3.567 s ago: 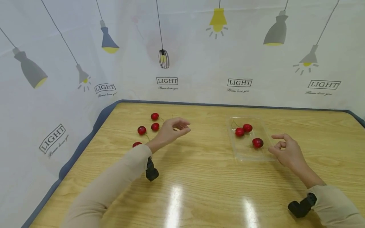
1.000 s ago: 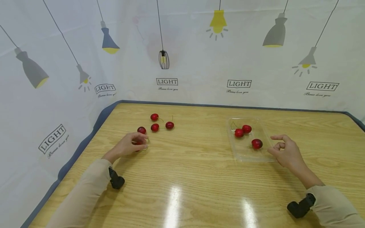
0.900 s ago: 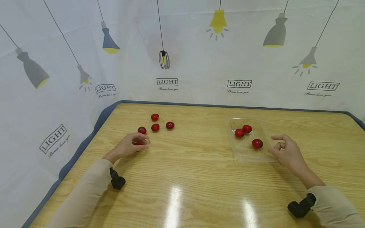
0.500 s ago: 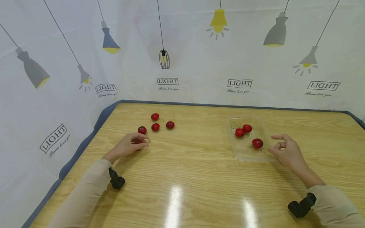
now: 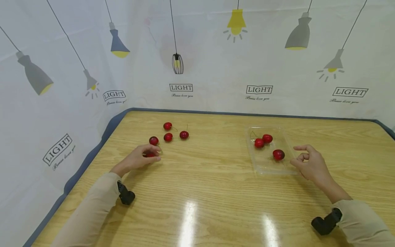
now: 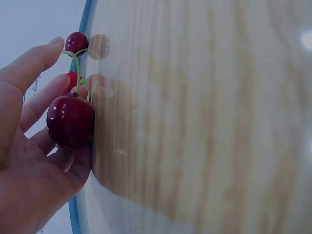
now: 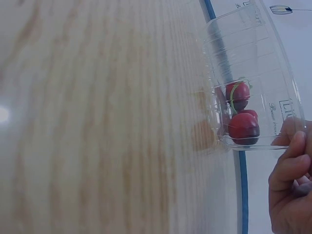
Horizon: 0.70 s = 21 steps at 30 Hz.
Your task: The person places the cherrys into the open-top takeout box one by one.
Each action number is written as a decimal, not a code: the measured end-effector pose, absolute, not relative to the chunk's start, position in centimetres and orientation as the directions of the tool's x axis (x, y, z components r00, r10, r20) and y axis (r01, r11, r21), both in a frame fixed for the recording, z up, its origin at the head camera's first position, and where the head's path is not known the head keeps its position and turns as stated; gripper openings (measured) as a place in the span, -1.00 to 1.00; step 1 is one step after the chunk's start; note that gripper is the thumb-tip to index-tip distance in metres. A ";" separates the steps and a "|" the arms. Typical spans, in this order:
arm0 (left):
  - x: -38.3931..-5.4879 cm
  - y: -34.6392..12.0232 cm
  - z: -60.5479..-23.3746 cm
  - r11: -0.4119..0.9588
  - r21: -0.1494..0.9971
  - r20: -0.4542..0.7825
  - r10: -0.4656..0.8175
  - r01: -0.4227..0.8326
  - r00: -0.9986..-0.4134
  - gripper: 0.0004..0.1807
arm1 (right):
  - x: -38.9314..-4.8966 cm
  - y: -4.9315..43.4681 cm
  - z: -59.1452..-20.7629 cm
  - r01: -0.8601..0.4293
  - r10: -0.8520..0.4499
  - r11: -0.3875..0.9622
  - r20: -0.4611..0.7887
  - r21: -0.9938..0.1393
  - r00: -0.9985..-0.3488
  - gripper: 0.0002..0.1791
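In the head view my left hand (image 5: 140,156) is at the left of the table, loosely curved about a dark red cherry (image 6: 70,121) on the tabletop. The left wrist view shows its thumb and index finger apart, with the cherry's green stem reaching up between them. My right hand (image 5: 311,166) pinches the right rim of a clear plastic container (image 5: 262,169) between thumb and finger. Inside that container are three cherries, one of them a dark red cherry (image 5: 278,155) near the front. The right wrist view also shows the thumb on the container's rim (image 7: 292,92).
Behind my left hand lie several more cherries, among them a cherry (image 5: 184,134) with an upright stem and a cherry (image 5: 167,126) farthest back. The wooden table (image 5: 216,192) meets a white lamp-printed backdrop (image 5: 210,68) at its back and left.
Since 3.6 s ago my left hand has moved left and toward me, down to the nearest loose cherry, uncovering the cherry with the upright stem. Over the last second both hands stay nearly still.
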<state>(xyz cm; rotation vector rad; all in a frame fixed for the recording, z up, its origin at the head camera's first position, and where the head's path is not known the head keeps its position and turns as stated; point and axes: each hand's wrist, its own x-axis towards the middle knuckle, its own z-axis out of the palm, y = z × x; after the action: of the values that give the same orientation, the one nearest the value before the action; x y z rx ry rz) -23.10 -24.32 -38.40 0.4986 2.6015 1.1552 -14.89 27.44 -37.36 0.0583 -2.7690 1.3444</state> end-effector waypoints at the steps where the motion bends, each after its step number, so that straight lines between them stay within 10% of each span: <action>1: -23.1 -24.3 -38.4 0.628 0.749 -0.089 0.410 0.210 -0.908 -0.58 | -14.9 27.4 -37.3 -0.061 -0.006 0.621 0.074 -0.781 -0.997 -0.53; 21: -23.1 -24.3 -38.5 0.613 0.740 -0.043 0.453 0.276 -0.891 -0.65 | -14.9 27.4 -37.4 -0.058 0.005 0.619 0.078 -0.783 -0.997 -0.54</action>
<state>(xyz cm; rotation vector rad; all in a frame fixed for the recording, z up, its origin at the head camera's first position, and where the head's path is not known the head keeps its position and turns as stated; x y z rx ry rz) -23.09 -24.29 -38.54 0.6002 2.6135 1.1418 -14.94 27.39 -37.37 0.0453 -2.7608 1.3388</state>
